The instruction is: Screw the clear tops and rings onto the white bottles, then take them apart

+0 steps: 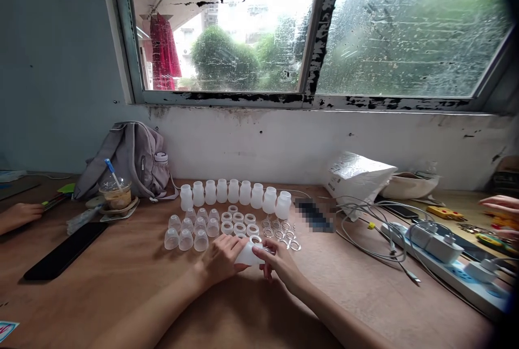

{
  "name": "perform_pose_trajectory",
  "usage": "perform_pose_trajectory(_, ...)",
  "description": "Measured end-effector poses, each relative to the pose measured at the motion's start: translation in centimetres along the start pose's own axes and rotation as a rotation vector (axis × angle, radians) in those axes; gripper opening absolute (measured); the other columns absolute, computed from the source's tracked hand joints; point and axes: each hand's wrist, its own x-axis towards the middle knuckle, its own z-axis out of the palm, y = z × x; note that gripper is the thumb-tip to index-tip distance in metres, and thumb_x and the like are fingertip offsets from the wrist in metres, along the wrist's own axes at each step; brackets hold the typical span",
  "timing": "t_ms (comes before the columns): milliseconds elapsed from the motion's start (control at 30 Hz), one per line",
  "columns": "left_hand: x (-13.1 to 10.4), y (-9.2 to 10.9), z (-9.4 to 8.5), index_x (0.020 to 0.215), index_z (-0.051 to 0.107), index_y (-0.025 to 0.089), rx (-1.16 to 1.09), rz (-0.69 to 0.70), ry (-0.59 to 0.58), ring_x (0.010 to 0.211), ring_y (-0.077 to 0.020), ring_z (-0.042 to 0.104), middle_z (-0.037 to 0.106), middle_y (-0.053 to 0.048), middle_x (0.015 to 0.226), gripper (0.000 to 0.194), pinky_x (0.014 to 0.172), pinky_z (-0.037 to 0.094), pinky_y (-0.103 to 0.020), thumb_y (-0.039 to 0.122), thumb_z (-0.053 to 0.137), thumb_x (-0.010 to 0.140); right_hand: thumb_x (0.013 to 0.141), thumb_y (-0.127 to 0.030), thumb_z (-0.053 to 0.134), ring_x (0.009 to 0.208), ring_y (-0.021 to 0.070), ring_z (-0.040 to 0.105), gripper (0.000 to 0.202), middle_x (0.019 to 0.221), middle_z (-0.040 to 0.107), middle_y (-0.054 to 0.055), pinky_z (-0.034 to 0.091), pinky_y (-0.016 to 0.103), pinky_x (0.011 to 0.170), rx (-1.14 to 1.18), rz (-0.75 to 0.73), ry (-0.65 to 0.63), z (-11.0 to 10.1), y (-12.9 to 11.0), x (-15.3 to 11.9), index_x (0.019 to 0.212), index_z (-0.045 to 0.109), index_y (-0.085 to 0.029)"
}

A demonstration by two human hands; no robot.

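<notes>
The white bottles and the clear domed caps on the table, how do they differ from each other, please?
The bottles are taller, while the caps are short domes. The bottles look milky white; the caps look clearer. The bottles form one curved line at the back, whereas the caps sit closer in several short rows. Both let some light through and stand on the brown table.

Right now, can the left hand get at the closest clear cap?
Probably yes: the clear cap stands close beside the left hand, nothing visible between. Its fingers hold the white bottle, though, so it likely must let go first.
</notes>
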Motion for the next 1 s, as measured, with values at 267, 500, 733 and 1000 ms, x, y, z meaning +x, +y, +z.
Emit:
perform_pose_trajectory(267, 0.6, 0.9, -1.6, 0.111, 0.046, 0.019, -0.383, -0.279, 0.000, 0.082, -0.0191, 0.058, 0.060, -0.005, 0.095, 0.048, 0.071, 0.047, -0.029, 0.049, 0.054, 0.073, 0.070, -0.042, 0.061, 0.048, 0.0095, 0.048, 0.042, 0.063, 0.051, -0.003, 0.037, 0.021, 0.041, 0.109, -0.120, -0.078, -0.6, -1.5, -0.3, 0.104, 0.047, -0.019)
perform_pose_trajectory(500, 0.9, 1.5, -2.9, 0.097, 0.053, 0.019, -0.635, -0.320, -0.207, 0.067, -0.0138, 0.057, 0.060, 0.001, 0.078, 0.036, 0.058, 0.042, -0.021, 0.044, 0.057, 0.072, 0.071, -0.040, 0.060, 0.054, 0.0096, 0.043, 0.032, 0.064, 0.049, -0.003, 0.031, 0.021, 0.046, -0.066, -0.230, -0.083, -0.6, -1.7, -1.0, 0.095, 0.050, -0.020)
perform_pose_trajectory(733, 0.9, 2.1, -1.4, 0.108, 0.048, 0.020, -0.610, -0.318, -0.064, 0.081, -0.0173, 0.057, 0.060, -0.003, 0.094, 0.048, 0.071, 0.045, -0.026, 0.047, 0.058, 0.070, 0.073, -0.039, 0.059, 0.051, 0.0083, 0.034, 0.023, 0.055, 0.036, -0.006, 0.026, 0.021, 0.046, -0.200, -0.306, 0.148, -0.2, -0.8, -1.0, 0.079, 0.050, -0.019)
perform_pose_trajectory(1000, 0.5, 1.5, 0.3, 0.121, 0.035, 0.020, -0.785, -0.433, 0.016, 0.101, -0.0211, 0.050, 0.051, -0.008, 0.115, 0.047, 0.087, 0.040, -0.035, 0.045, 0.041, 0.082, 0.076, -0.045, 0.053, 0.052, 0.0092, 0.044, 0.044, 0.074, 0.046, -0.002, 0.036, 0.021, 0.041, 0.080, -0.218, -0.040, 0.0, -1.0, -0.5, 0.112, 0.038, -0.025)
